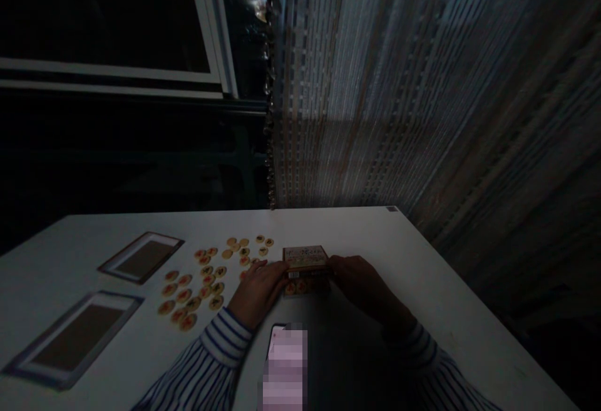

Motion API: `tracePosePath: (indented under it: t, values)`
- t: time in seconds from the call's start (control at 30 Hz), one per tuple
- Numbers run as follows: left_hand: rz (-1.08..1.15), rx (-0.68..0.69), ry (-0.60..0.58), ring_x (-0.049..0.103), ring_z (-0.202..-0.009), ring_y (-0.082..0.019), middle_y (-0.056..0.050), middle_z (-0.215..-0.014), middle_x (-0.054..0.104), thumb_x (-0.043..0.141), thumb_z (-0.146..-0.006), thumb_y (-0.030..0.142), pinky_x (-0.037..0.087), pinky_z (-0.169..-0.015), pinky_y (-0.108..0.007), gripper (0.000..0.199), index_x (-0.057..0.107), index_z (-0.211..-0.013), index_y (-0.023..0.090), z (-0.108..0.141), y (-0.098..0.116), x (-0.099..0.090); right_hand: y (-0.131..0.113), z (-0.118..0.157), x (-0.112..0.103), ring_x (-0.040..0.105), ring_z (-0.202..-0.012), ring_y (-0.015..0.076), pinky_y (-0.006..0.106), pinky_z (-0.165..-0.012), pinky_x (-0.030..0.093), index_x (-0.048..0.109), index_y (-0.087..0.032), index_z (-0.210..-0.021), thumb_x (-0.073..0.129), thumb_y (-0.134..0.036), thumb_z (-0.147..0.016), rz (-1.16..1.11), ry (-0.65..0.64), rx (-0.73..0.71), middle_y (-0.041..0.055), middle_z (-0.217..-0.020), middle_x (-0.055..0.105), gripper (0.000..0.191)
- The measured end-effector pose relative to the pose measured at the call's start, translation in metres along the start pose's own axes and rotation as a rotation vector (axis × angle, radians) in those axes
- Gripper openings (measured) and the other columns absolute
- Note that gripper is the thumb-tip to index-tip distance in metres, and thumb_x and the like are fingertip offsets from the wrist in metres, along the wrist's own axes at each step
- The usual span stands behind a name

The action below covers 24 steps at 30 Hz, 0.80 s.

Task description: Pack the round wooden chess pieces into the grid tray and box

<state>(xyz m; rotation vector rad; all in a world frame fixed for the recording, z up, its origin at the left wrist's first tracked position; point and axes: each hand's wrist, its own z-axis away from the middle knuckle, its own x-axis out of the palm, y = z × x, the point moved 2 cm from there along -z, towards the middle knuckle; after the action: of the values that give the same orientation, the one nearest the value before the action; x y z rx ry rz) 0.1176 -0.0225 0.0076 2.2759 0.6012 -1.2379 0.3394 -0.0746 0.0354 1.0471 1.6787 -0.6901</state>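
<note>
A small printed box (306, 258) is gripped at its two ends, by my left hand (258, 289) on one side and my right hand (364, 286) on the other. Both hands have their fingers closed against it. Beneath its near edge, round pieces with red marks (302, 287) show in a row. Several round wooden pieces (205, 292) with red or dark characters lie scattered left of my left hand, some overlapping. A few others (227, 254) look plain on top.
Two flat rectangular frames or trays with brown centres, one farther (146, 258) and one nearer (77, 339), lie on the left of the white table (347, 223). A phone (284, 367) with a blurred screen lies near my left sleeve. A string curtain (357, 85) hangs behind.
</note>
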Motion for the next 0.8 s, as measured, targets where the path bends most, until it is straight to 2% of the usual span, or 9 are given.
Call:
tracePosePath:
  t: [0.3, 0.8]
  values:
    - [-0.035, 0.019, 0.038, 0.058, -0.095, -0.018, -0.007, -0.105, 0.062, 0.039, -0.084, 0.024, 0.041, -0.086, -0.042, 0.028, 0.047, -0.110, 0.019, 0.008, 0.002, 0.007, -0.002, 0.009, 0.006, 0.052, -0.078, 0.0147, 0.029, -0.070, 0.036, 0.047, -0.016, -0.106, 0.041, -0.016, -0.085, 0.002, 0.006, -0.022, 0.0080, -0.099, 0.056, 0.022]
    - [-0.042, 0.085, 0.108, 0.057, -0.091, -0.019, -0.008, -0.100, 0.063, 0.046, -0.080, 0.023, 0.045, -0.082, -0.039, 0.027, 0.049, -0.107, 0.017, 0.014, 0.003, 0.014, -0.003, 0.016, 0.014, 0.053, -0.085, 0.0173, 0.033, -0.075, 0.038, 0.049, -0.014, -0.106, 0.043, -0.013, -0.082, 0.059, 0.019, -0.070, 0.0102, -0.104, 0.057, 0.025]
